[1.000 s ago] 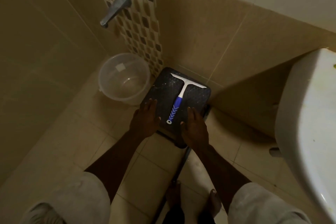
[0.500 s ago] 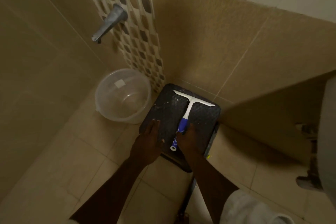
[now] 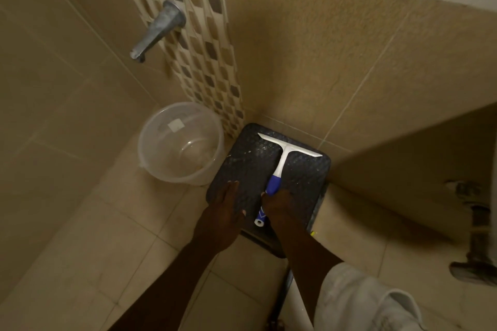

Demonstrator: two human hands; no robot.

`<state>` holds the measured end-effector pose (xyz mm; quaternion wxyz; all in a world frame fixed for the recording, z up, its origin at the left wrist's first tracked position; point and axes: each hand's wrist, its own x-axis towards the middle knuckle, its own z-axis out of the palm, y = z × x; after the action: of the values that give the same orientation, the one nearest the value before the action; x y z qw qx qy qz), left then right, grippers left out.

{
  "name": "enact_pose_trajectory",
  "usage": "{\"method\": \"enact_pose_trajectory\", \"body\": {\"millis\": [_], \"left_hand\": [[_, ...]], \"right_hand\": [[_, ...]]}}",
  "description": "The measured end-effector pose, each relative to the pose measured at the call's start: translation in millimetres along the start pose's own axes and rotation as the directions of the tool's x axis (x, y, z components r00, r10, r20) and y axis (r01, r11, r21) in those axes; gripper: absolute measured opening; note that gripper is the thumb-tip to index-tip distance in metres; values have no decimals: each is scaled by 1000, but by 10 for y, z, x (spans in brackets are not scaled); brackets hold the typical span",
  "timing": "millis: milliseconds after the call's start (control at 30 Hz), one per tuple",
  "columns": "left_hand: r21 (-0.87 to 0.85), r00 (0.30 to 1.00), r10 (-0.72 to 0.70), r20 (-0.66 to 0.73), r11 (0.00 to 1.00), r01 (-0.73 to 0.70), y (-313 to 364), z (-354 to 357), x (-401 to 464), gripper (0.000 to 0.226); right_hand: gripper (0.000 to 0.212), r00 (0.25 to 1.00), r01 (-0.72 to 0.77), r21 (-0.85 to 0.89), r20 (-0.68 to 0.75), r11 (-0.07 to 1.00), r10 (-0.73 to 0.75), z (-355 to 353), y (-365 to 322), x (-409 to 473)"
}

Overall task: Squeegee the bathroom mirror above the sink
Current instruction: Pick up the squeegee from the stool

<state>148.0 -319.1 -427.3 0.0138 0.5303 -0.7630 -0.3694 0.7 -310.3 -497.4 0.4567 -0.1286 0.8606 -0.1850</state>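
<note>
**Desk:** Where is the squeegee [image 3: 279, 169], and who has it?

**Photographer:** It lies flat on a dark textured stool [image 3: 247, 164] in a tiled bathroom corner, white blade toward the wall. The right hand [image 3: 279, 203] has its fingers curled round the blue grip, near the butt end. The left hand [image 3: 226, 209] rests flat on the stool top just beside it, fingers relaxed and holding nothing.

**Desk:** How would it handle?

**Photographer:** Light and stiff, by the look of the plastic; the blue grip is the obvious hold, though possibly slick if wet. The blade edge looks best kept off hard surfaces.

**Desk:** Anything in the way?

**Photographer:** A clear bucket [image 3: 181, 144] stands beside the stool, away from the handle. A wall tap [image 3: 158, 29] juts out above the bucket; lifting straight up should miss it. No mirror is in view.
</note>
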Motion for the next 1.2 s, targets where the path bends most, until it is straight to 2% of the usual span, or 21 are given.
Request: {"method": "enact_pose_trajectory", "body": {"millis": [200, 367, 433, 533, 633, 767, 867, 1000, 1200], "left_hand": [[-36, 999, -25, 45, 999, 27, 138, -130, -64, 66], [-62, 998, -30, 64, 998, 34, 457, -321, -141, 59], [-52, 998, -19, 60, 998, 22, 607, -432, -177, 55], [-49, 998, -26, 66, 998, 29, 845, -587, -225, 47], [-71, 992, -101, 79, 992, 107, 1118, -736, -284, 42], [-120, 992, -127, 13, 985, 127, 1464, -917, -383, 29], [-202, 988, -153, -12, 968, 147, 1756, -1083, -490, 23], [-428, 983, -179, -32, 892, 148, 2279, -1283, -787, 19], [-559, 987, -153, -56, 823, 96, 2738, -1380, -1032, 23]], "right_hand": [[40, 994, -52, 263, 106, 963, 24, -99, -91, -74], [32, 975, -167, 487, 209, 858, 71, -424, -367, -350], [30, 967, -193, 531, 246, 825, 67, -587, -457, -550], [29, 962, -196, 518, 266, 833, 60, -833, -512, -899], [27, 973, -99, 534, 228, 839, -31, -1077, -496, -1253], [20, 976, -11, 560, 188, 828, -114, -1368, -484, -1634], [17, 974, 47, 562, 156, 826, -162, -1600, -542, -1843], [16, 953, 171, 571, 110, 803, -282, -2023, -548, -2185], [18, 908, 348, 489, 35, 800, -417, -2447, -568, -2541]]}}
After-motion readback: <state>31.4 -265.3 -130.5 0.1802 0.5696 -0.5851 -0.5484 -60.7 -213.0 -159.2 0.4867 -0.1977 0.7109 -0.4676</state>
